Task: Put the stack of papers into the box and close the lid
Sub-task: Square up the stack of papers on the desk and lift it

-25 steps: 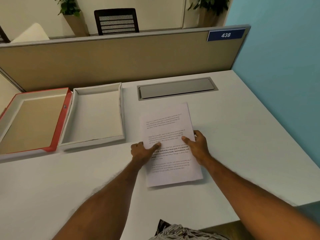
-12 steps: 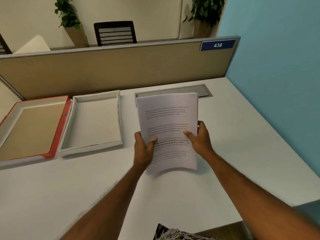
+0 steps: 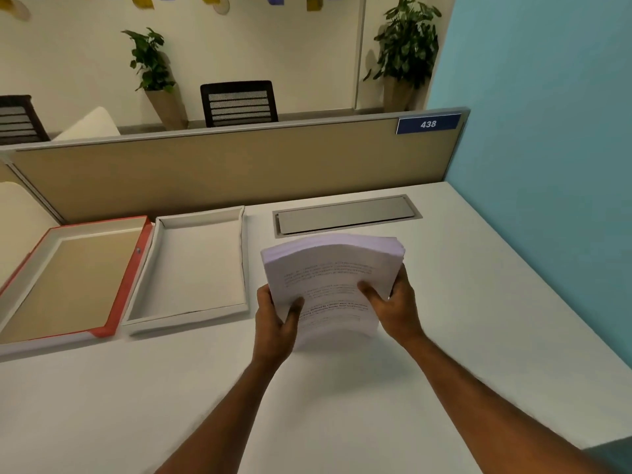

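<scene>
White tabletop [image 3: 444,336] is lying bare beneath the stack of papers [image 3: 328,285] now: lifted, tilting upright, both grips, left hand [image 3: 277,319] and right hand [image 3: 393,309], clamping its sides. Box [image 3: 195,268] is waiting open at centre left.

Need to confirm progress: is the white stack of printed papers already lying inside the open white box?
No, the white stack of printed papers is held by the left hand and right hand, right of the open white box.
</scene>
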